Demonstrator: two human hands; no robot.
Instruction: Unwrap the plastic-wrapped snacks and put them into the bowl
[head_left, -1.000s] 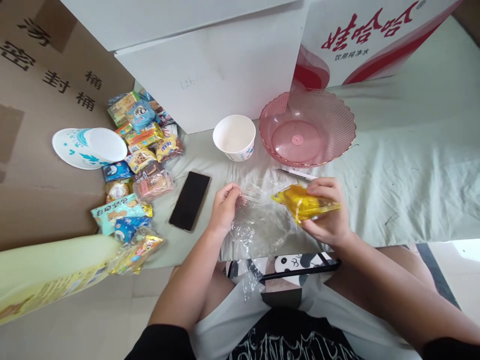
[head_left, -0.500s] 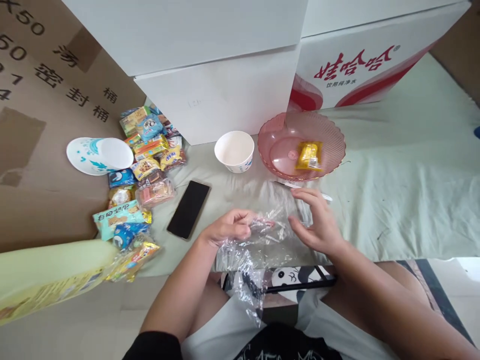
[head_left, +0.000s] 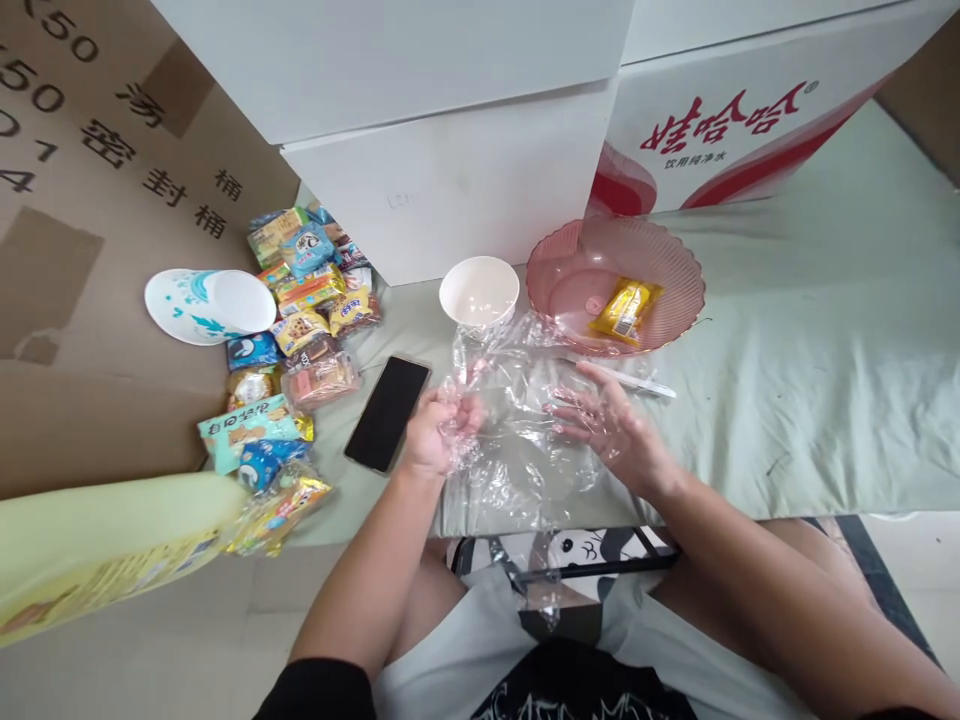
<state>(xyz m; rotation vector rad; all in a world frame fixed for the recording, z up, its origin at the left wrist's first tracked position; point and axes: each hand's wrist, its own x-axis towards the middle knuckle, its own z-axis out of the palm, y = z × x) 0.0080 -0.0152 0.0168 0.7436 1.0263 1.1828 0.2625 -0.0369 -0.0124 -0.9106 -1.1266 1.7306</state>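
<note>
A sheet of thin clear plastic film (head_left: 525, 465) is spread between my two hands, its lower end dangling past the table's front edge. Its upper part reaches up to the white paper bowl (head_left: 480, 292) and the pink bowl. My left hand (head_left: 442, 430) has its fingers curled around a bunched part of the film. My right hand (head_left: 619, 430) is opposite, fingers stretched out and apart, with film lying against them; whether they are inside or behind it I cannot tell. A white-handled knife (head_left: 637, 382) lies just above my right hand, partly under the film.
The pink scalloped bowl (head_left: 675, 300) holds a yellow packet (head_left: 626, 312). A phone (head_left: 388, 412) lies left of my left hand. Several snack packets (head_left: 306, 290) and a tipped patterned paper bowl (head_left: 187, 310) sit farther left. White boxes (head_left: 450, 200) stand behind.
The film has been spread wider and higher, now up against the paper bowl. My left hand has shifted slightly left; my right hand's fingers are straighter and now touch the film.
</note>
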